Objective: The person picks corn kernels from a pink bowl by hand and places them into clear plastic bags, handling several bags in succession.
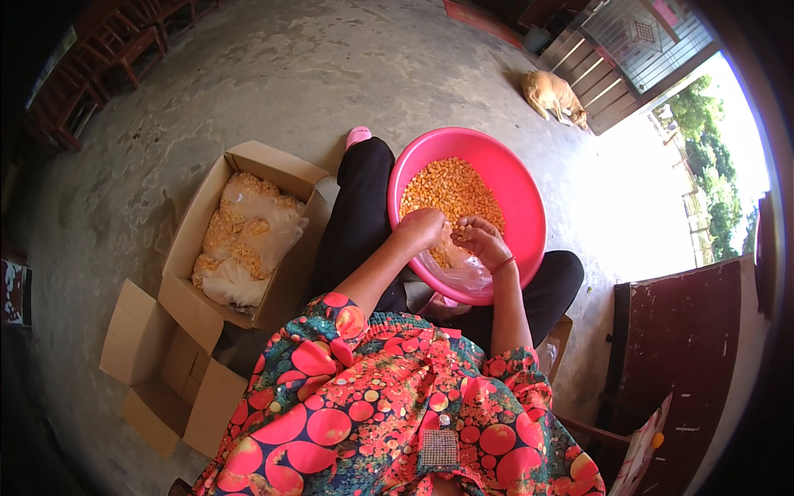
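Note:
A pink plastic basin [529,204] rests across my lap, with loose yellow corn kernels [456,180] heaped toward its far left side. My left hand [425,227] is closed over the near part of the basin, gripping the upper edge of a clear plastic bag [468,274]. That bag lies against the basin's near wall, and corn shows through it. Beside it, my right hand [485,243] has its fingers curled around a few kernels close to the bag's mouth. The fingertips of my left hand are hidden from view.
At left stands an open cardboard box [192,229] with corn-filled plastic bags [251,232]. Nearer is another open cardboard box [167,372]. A tan dog [549,93] lies by the doorway. Wooden chairs [124,53] line the far left; a dark red panel [682,335] stands at right.

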The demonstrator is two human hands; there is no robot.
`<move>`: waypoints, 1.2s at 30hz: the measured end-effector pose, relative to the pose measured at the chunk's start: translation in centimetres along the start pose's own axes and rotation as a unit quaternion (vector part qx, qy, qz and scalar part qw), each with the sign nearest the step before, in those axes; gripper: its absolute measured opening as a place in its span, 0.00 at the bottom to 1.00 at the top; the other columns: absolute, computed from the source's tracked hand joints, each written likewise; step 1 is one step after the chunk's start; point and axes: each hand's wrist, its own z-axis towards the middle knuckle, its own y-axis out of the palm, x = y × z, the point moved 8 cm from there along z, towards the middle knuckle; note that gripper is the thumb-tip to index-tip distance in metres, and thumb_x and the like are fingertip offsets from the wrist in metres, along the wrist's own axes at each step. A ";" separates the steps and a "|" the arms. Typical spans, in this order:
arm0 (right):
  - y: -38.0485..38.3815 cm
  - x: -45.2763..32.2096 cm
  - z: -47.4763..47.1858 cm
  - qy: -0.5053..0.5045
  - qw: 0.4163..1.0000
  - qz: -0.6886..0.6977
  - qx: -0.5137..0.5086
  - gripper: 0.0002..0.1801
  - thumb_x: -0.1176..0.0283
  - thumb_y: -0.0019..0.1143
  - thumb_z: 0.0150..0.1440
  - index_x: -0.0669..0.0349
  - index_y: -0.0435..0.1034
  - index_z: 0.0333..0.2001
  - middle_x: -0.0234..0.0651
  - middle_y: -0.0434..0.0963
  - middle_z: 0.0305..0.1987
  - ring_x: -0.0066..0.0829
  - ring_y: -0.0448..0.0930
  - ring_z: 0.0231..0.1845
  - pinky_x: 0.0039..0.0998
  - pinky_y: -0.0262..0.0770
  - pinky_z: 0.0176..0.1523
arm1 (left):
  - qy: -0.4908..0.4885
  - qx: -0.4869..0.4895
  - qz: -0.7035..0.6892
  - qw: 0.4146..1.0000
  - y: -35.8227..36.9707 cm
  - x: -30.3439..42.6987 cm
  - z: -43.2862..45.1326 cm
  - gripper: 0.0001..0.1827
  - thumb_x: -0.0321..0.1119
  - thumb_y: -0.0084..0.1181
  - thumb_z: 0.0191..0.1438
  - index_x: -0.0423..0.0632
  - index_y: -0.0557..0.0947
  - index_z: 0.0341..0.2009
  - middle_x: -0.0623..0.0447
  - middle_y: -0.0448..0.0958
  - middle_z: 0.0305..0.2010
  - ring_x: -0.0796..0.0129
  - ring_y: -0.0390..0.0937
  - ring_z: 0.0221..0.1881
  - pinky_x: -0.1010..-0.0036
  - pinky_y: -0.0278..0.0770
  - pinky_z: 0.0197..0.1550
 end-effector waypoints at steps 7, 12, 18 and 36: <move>-0.8 -0.4 0.4 -0.038 0.993 -0.095 0.060 0.09 0.75 0.45 0.51 0.63 0.68 0.38 0.30 0.74 0.35 0.19 0.73 0.34 0.19 0.69 0.40 | -0.010 -0.015 0.011 1.000 0.2 -0.5 0.2 0.09 0.28 0.49 0.39 0.40 0.78 0.27 0.40 0.75 0.31 0.52 0.74 0.35 0.62 0.71 0.36; -2.8 1.4 0.7 -0.026 0.878 -0.470 0.088 0.13 0.69 0.58 0.44 0.63 0.68 0.33 0.25 0.70 0.26 0.14 0.67 0.29 0.16 0.64 0.34 | 0.008 -0.005 0.006 1.000 0.4 -0.1 0.4 0.09 0.28 0.49 0.40 0.40 0.78 0.28 0.40 0.75 0.32 0.52 0.74 0.36 0.62 0.71 0.37; -2.2 0.5 0.9 -0.086 0.945 -0.308 0.064 0.07 0.74 0.54 0.44 0.62 0.68 0.30 0.23 0.70 0.24 0.14 0.68 0.26 0.17 0.65 0.32 | 0.026 0.157 -0.149 0.976 -2.9 0.5 -0.5 0.13 0.35 0.53 0.41 0.45 0.76 0.33 0.41 0.75 0.31 0.51 0.74 0.35 0.62 0.70 0.37; -6.4 0.9 4.1 -0.069 0.777 -0.587 0.218 0.28 0.71 0.57 0.41 0.53 0.60 0.49 0.39 0.70 0.36 0.34 0.73 0.35 0.31 0.71 0.35 | 0.155 -0.095 -0.103 0.978 1.5 2.6 0.0 0.26 0.29 0.52 0.35 0.50 0.73 0.46 0.42 0.74 0.37 0.53 0.73 0.39 0.65 0.69 0.42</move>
